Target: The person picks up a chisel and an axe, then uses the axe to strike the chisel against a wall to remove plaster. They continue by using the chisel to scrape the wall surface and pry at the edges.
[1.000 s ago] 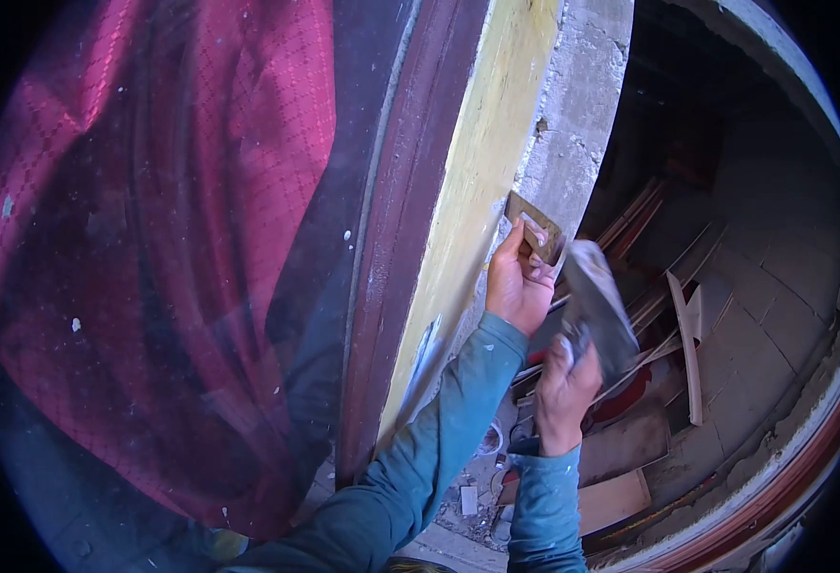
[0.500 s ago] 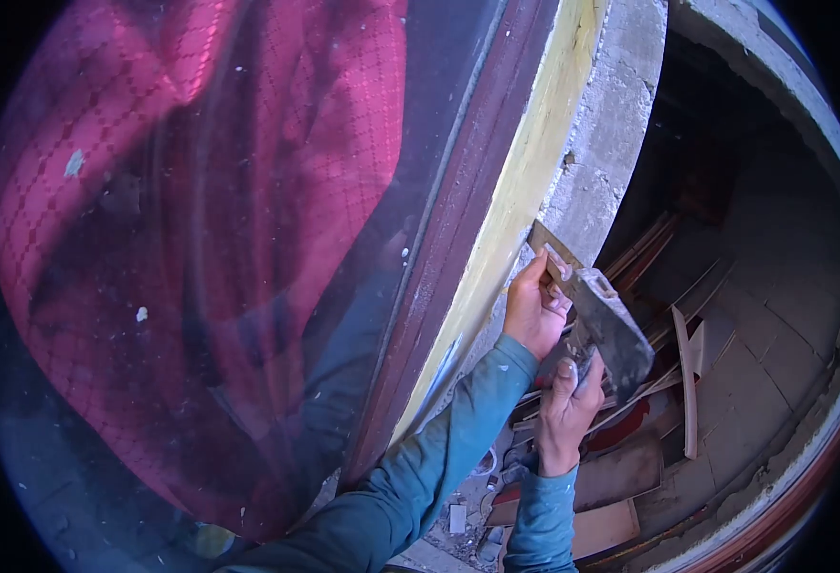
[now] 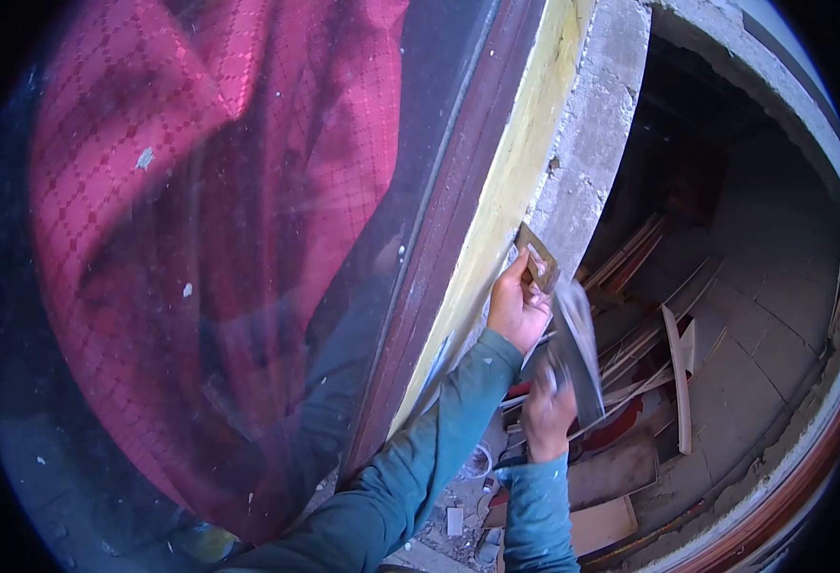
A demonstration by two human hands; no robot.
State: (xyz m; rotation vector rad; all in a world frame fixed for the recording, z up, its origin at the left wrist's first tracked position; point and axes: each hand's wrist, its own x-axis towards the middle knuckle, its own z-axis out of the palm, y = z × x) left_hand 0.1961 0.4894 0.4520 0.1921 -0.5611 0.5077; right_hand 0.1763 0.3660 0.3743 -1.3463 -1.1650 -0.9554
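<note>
Looks partway, mid-frame: our left hand's (image 3: 515,310) fingers pinch a flat plate (image 3: 530,238) against the concrete edge (image 3: 592,158); right hand's (image 3: 547,418) clamped around a tool (image 3: 578,349) (blurry, can't tell depth).

Red curtain (image 3: 343,124) — maroon frame (image 3: 458,177), tiled floor (image 3: 759,315)

Hands (image 3: 534,363) on flat plate (image 3: 537,258) and blurred tool, possibly trowel (image 3: 580,349).
</note>
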